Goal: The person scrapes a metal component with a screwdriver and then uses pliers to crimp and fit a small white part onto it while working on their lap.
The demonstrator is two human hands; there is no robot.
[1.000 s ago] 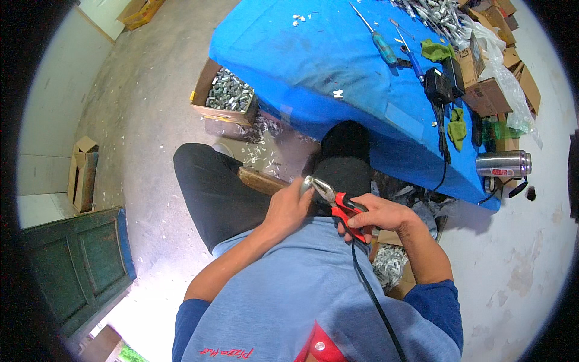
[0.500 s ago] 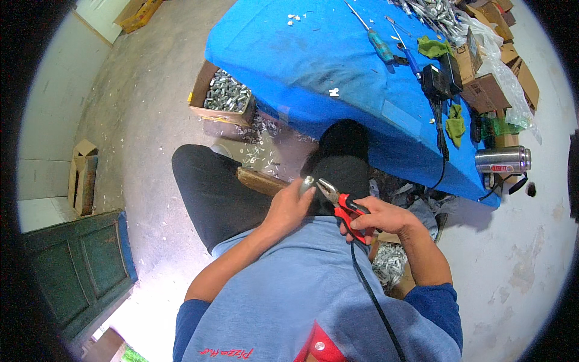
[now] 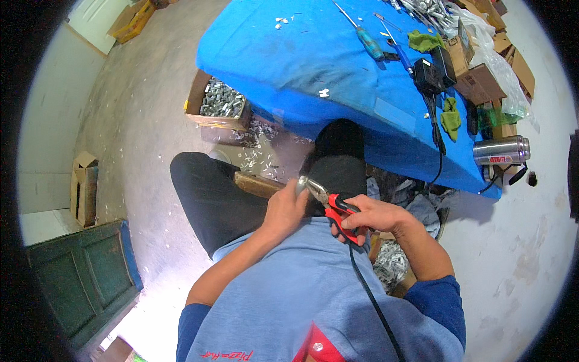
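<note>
Bench [image 3: 289,72]: blue-covered, ahead of me and to my right, carrying a teal-handled screwdriver [image 3: 369,44], a black power adapter [image 3: 426,76], a green glove [image 3: 450,120] and, near the wall, a steel flask [image 3: 499,151].
Floor [image 3: 142,151]: bare concrete, with a cardboard box [image 3: 217,119] of short metal pieces [image 3: 222,99] beside the bench and pale scraps [image 3: 259,158] scattered between it and my knees.
Left grip [image 3: 286,210]: thumb and fingers pinching a silver metal cylinder [image 3: 301,186], held above my lap with its far end poking out past my fingers.
Right grip [image 3: 371,215]: folded around the red-and-black handles of my combination pliers [image 3: 334,215], fingers pressed in around them.
Pliers' nose: pointing away to my left, meeting the exposed end of the cylinder; I cannot tell whether the jaws are biting anything there.
Just changed: 0.5 s ago I could see a gap between nose and cylinder; now it has gone.
What that means: I judge my 2 hands are working on the same piece again, the left steadying it, the right bringing the tool to its end.
</note>
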